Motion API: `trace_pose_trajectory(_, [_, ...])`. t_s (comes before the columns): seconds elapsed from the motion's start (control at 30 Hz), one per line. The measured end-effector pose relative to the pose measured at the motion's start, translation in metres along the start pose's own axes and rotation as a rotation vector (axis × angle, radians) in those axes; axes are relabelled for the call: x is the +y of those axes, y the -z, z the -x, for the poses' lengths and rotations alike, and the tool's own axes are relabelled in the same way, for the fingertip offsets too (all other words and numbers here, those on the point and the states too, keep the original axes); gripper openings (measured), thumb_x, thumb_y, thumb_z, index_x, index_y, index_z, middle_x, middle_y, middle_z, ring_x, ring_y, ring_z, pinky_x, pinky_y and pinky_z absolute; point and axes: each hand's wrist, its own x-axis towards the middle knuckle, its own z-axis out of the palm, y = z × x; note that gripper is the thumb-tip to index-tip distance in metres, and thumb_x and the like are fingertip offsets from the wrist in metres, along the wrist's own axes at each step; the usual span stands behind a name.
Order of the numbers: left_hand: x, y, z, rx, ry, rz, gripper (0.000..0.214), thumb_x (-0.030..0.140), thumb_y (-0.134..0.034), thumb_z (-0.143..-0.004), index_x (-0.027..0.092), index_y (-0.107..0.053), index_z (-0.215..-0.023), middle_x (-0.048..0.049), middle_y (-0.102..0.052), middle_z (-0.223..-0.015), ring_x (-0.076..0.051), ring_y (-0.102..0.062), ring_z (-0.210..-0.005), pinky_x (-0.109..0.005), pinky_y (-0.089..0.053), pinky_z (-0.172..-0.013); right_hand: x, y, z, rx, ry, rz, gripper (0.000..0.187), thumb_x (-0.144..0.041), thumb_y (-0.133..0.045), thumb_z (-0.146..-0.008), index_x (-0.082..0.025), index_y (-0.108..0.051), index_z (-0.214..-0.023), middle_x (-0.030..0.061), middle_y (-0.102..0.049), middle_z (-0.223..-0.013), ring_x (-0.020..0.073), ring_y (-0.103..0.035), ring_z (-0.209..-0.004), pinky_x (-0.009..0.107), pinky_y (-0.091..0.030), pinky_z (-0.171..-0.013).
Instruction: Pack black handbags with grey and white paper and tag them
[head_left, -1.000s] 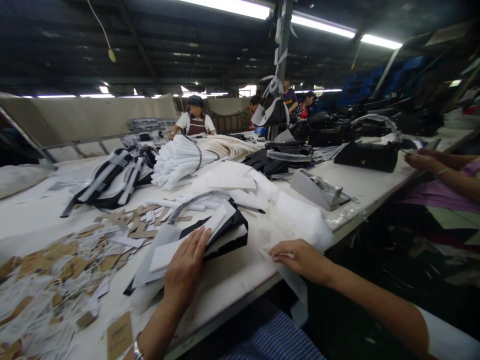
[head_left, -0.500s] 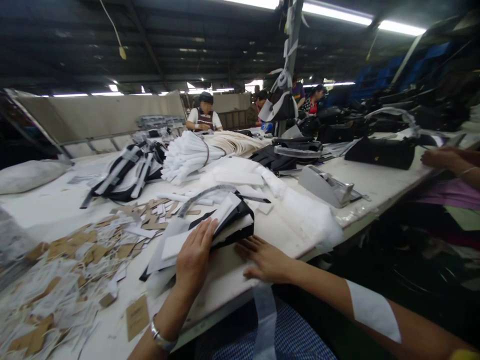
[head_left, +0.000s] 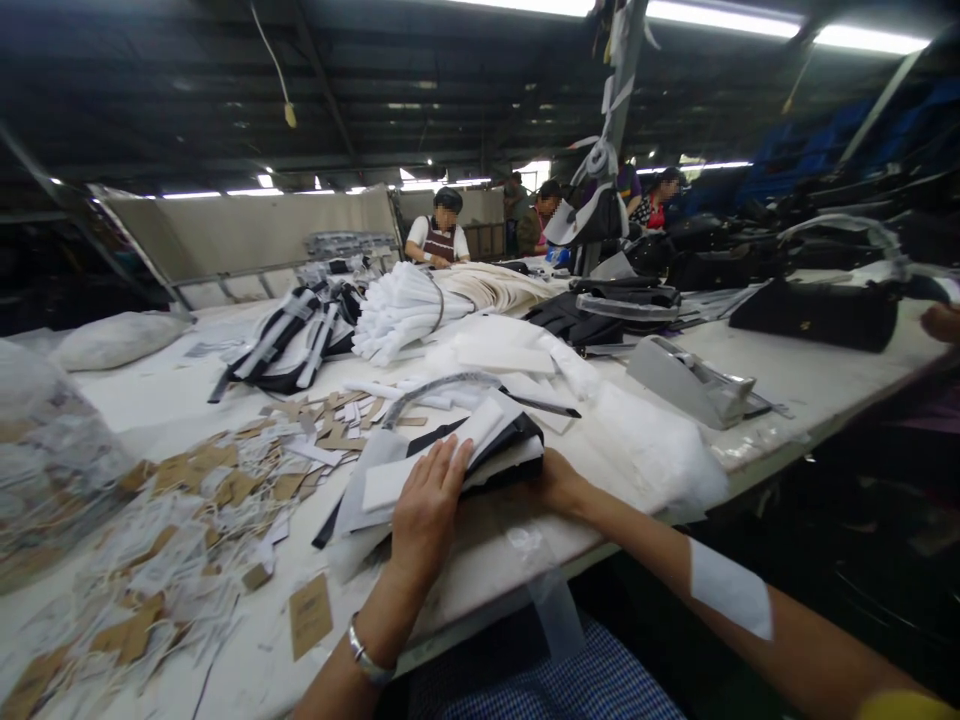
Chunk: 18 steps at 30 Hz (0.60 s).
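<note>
Apparently, the work on the black handbag (head_left: 529, 450) is only partly done: its carrying handle (head_left: 442, 388) is wrapped in clear plastic, and a white foam sheet (head_left: 386, 486) is laid along its upper face, yet its layers are spread and it has not been closed up. How much is left beyond that cannot be judged, though a shut black bag (head_left: 817, 315), seen farther right, may be taken as a sign of a later stage. The handbag is set down near the front edge of the table (head_left: 480, 590), tilted, with its body to the right. The two hands are held apart, at different parts of it: the left hand (head_left: 429, 510) is rested on the foam sheet with its fingers straight, the thumb being hidden, so a grip cannot be confirmed; the right hand (head_left: 559, 483) is placed at the right end, its fingertips concealed, and whether they are closed cannot be told. As for containers, white padding (head_left: 491, 467) is seen between the handbag's dark layers. At the far left, paper tags are seen through a clear plastic sack (head_left: 52, 450), while behind it a whitish bundle (head_left: 120, 340) is placed, its contents unreadable.
</note>
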Motion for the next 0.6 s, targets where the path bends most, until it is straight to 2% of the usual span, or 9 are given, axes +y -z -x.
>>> trace_pose_trajectory(0.03, [0.001,-0.001,0.001,0.003,-0.007,-0.014,0.064,0.0,-0.044,-0.086,0.018,-0.039,-0.147,-0.0107,-0.05,-0.148,-0.029,-0.048,-0.135,-0.045,-0.046,-0.108,0.002,0.007,0.01,0.0,0.019,0.048,0.011,-0.02,-0.064,-0.084,-0.019,-0.071,-0.092,0.0081,-0.07,-0.106,0.028,-0.064,-0.102,0.046,-0.049,-0.096])
trace_pose_trajectory(0.1, [0.004,-0.006,0.002,0.006,-0.041,-0.046,0.059,0.003,-0.044,-0.09,0.02,-0.041,-0.146,-0.0104,-0.051,-0.147,-0.029,-0.049,-0.134,-0.045,-0.047,-0.107,0.003,0.021,0.033,0.022,0.091,0.181,0.018,-0.015,-0.057,-0.082,-0.022,-0.072,-0.088,0.007,-0.073,-0.1,0.0283,-0.066,-0.099,0.044,-0.05,-0.095])
trace_pose_trajectory(0.23, [0.012,-0.016,0.007,0.016,-0.115,-0.107,0.051,0.01,-0.044,-0.096,0.022,-0.045,-0.145,-0.0105,-0.052,-0.145,-0.029,-0.05,-0.133,-0.045,-0.047,-0.106,-0.008,0.045,0.078,0.202,0.216,0.351,0.02,-0.018,-0.052,-0.084,-0.026,-0.071,-0.084,0.0035,-0.075,-0.093,0.0247,-0.07,-0.091,0.039,-0.055,-0.088])
trace_pose_trajectory(0.3, [0.017,-0.02,0.011,0.023,-0.132,-0.126,0.05,0.011,-0.043,-0.097,0.022,-0.045,-0.145,-0.0111,-0.052,-0.146,-0.029,-0.05,-0.134,-0.045,-0.046,-0.107,-0.02,0.05,0.085,0.274,0.274,0.369,0.019,-0.018,-0.054,-0.085,-0.028,-0.07,-0.083,0.0028,-0.075,-0.091,0.0242,-0.071,-0.09,0.038,-0.056,-0.086])
trace_pose_trajectory(0.37, [0.022,-0.022,0.014,0.027,-0.158,-0.132,0.049,0.012,-0.043,-0.097,0.022,-0.045,-0.145,-0.0116,-0.052,-0.146,-0.029,-0.049,-0.134,-0.046,-0.045,-0.108,-0.033,0.049,0.077,0.286,0.343,0.373,0.021,-0.017,-0.054,-0.087,-0.029,-0.071,-0.088,0.0028,-0.075,-0.095,0.0239,-0.07,-0.094,0.037,-0.056,-0.089])
trace_pose_trajectory(0.43, [0.027,-0.022,0.017,0.024,-0.177,-0.134,0.048,0.014,-0.044,-0.098,0.022,-0.045,-0.146,-0.0124,-0.052,-0.146,-0.03,-0.049,-0.134,-0.047,-0.045,-0.107,-0.042,0.044,0.057,0.191,0.393,0.359,0.028,-0.016,-0.052,-0.09,-0.03,-0.072,-0.105,0.0026,-0.073,-0.11,0.0235,-0.067,-0.106,0.038,-0.053,-0.098])
trace_pose_trajectory(0.5, [0.03,-0.023,0.019,0.011,-0.182,-0.136,0.048,0.017,-0.045,-0.098,0.021,-0.044,-0.146,-0.0132,-0.052,-0.145,-0.031,-0.049,-0.134,-0.048,-0.045,-0.107,-0.045,0.036,0.032,0.013,0.424,0.346,0.035,-0.019,-0.051,-0.093,-0.029,-0.068,-0.121,0.0022,-0.067,-0.128,0.0236,-0.061,-0.12,0.04,-0.047,-0.107])
trace_pose_trajectory(0.6, [0.031,-0.022,0.021,-0.027,-0.188,-0.134,0.046,0.018,-0.045,-0.099,0.02,-0.045,-0.145,-0.0138,-0.052,-0.145,-0.032,-0.049,-0.134,-0.049,-0.045,-0.107,-0.035,0.025,0.004,-0.222,0.466,0.378,0.035,-0.023,-0.051,-0.094,-0.027,-0.068,-0.125,0.003,-0.064,-0.132,0.0251,-0.056,-0.127,0.046,-0.039,-0.114])
